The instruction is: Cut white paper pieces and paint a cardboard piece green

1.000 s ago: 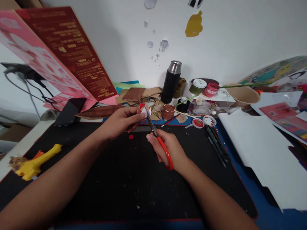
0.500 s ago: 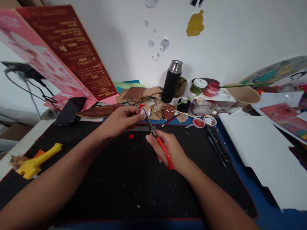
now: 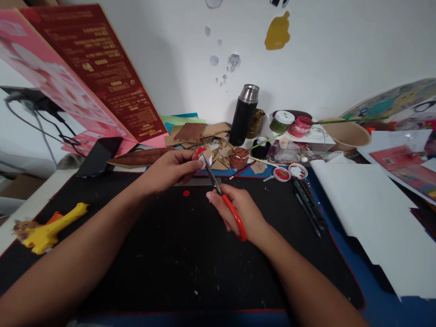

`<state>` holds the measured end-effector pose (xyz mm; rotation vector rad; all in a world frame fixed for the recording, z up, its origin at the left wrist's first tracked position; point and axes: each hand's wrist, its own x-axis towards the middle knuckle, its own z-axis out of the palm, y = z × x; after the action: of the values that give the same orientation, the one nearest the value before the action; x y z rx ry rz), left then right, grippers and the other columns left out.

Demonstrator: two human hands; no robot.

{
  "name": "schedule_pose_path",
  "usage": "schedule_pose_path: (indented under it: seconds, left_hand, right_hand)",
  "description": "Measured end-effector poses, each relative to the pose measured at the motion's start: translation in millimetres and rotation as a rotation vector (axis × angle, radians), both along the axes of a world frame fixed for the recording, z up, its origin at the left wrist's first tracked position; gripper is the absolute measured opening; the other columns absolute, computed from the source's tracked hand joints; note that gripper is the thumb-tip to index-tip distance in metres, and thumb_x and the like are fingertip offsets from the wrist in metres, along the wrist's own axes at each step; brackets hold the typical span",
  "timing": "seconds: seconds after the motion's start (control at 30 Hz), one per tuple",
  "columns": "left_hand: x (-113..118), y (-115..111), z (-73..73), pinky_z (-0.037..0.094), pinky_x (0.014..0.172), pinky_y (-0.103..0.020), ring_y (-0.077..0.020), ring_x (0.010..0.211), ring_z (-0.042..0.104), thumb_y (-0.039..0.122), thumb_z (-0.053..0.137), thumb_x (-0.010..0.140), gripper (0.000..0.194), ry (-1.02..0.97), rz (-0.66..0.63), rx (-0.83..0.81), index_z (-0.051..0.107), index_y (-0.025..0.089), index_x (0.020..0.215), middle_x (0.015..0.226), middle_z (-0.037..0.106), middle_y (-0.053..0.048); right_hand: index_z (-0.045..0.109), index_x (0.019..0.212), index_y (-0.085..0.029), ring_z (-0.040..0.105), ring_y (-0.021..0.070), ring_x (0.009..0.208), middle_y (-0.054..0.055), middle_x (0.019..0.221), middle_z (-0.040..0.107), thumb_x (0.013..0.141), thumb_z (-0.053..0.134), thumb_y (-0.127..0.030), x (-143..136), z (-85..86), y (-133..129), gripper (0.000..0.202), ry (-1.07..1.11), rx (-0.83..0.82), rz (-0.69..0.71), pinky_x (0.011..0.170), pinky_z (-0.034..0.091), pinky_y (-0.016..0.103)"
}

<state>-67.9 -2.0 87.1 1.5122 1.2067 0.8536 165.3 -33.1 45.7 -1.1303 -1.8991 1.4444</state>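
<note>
My right hand (image 3: pixel 240 209) is wrapped round the orange handles of a pair of scissors (image 3: pixel 235 217), whose blades point up and left. Between the thumb and fingers of my left hand (image 3: pixel 177 168) is a small piece of red and white paper (image 3: pixel 206 160). The scissor blades meet that paper; whether they are parted there is too small to tell. Below my left hand, a small red disc (image 3: pixel 186 193) lies on the black mat (image 3: pixel 190 254).
Cardboard scraps (image 3: pixel 190 132), a black flask (image 3: pixel 243 116) and paint jars (image 3: pixel 283 121) line the back. To the right are dark green pens (image 3: pixel 308 206) and white paper (image 3: pixel 364 213). A yellow glue gun-like object (image 3: pixel 51 229) and a black phone (image 3: pixel 99 156) lie left.
The red and white paper has turned slightly in my left fingers, with more white showing beside the blades. My right hand and the scissors have barely moved.
</note>
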Motion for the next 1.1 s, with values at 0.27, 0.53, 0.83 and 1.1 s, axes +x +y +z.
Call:
schedule_pose_path:
  seconds: [0.27,0.53,0.83,1.1]
  left_hand:
    - [-2.1,1.0,-2.3,0.024,0.046,-0.022,-0.0073,0.047,0.036,0.037,0.067,0.098,0.033,-0.010,0.009,-0.003,0.059,0.020,0.071,0.054,0.048,0.007]
    - [-1.3,0.8,-1.8,0.022,0.046,-0.023,-0.0079,0.047,0.035,0.038,0.067,0.097,0.033,0.008,0.016,-0.004,0.058,0.020,0.071,0.054,0.046,0.007]
    - [-1.1,-1.2,0.9,0.022,0.046,-0.023,-0.0080,0.048,0.034,0.038,0.067,0.097,0.034,0.031,0.022,0.006,0.057,0.020,0.070,0.055,0.046,0.006]
    - [-4.0,3.0,-3.1,0.017,0.043,-0.023,-0.0074,0.045,0.029,0.038,0.071,0.091,0.028,-0.083,0.025,-0.102,0.061,0.020,0.072,0.053,0.040,0.008]
  right_hand:
    - [0.059,0.085,-0.023,0.052,0.0111,0.037,-0.008,0.049,0.051,0.104,0.065,-0.049,-0.1,0.8,0.3,0.033,-0.027,0.032,0.003,0.041,0.037,0.022]
    - [0.060,0.087,-0.023,0.052,0.0108,0.038,-0.008,0.050,0.051,0.105,0.064,-0.051,-0.5,-1.6,-0.3,0.034,-0.041,0.024,0.006,0.043,0.037,0.022]
    - [0.060,0.086,-0.022,0.052,0.0117,0.044,-0.007,0.052,0.051,0.105,0.061,-0.054,-0.2,0.4,0.5,0.037,-0.076,0.045,0.017,0.046,0.038,0.024]
    - [0.059,0.085,-0.023,0.051,0.0125,0.045,-0.006,0.053,0.051,0.105,0.058,-0.054,-1.1,7.8,-1.2,0.038,-0.077,0.044,0.016,0.047,0.039,0.025]
